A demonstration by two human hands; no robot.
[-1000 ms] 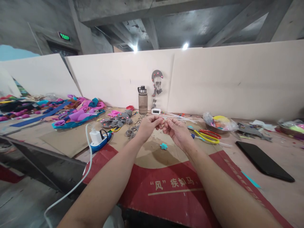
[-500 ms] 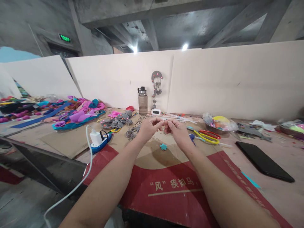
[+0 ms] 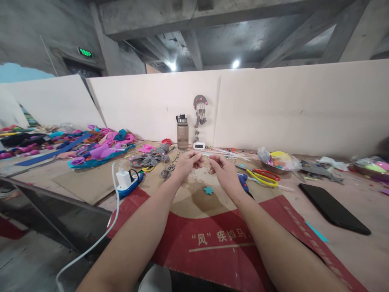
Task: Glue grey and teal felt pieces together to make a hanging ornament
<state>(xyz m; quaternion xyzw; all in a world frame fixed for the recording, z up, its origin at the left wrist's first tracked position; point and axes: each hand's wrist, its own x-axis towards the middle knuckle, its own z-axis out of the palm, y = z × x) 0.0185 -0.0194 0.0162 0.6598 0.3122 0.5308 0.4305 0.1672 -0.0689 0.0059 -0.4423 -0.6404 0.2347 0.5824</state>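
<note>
My left hand point(image 3: 189, 165) is raised over the cardboard point(image 3: 194, 207), its thumb and fingertips pinched together. Facing it across a small gap, my right hand point(image 3: 224, 169) also has its thumb and fingers closed in a pinch. Whatever lies between the fingertips is too small or thin to make out. Below the hands a small teal star point(image 3: 208, 190) rests on the cardboard. A blue tool point(image 3: 243, 181), partly covered by my right wrist, lies just right of that hand. Grey cord point(image 3: 166, 173) is coiled near my left hand.
Yellow-handled scissors point(image 3: 261, 178) and a black phone point(image 3: 333, 207) lie to the right, below a bowl point(image 3: 278, 165) of bagged pieces. Behind stand a bottle point(image 3: 182, 134), a small clock point(image 3: 199, 146) and a grey moon hanging point(image 3: 200, 101). A blue power strip point(image 3: 131, 187) with cable sits left.
My hands, whose fingertips met half a second ago, have drawn apart, leaving a small gap. The view has shifted slightly. The star stays on the cardboard.
</note>
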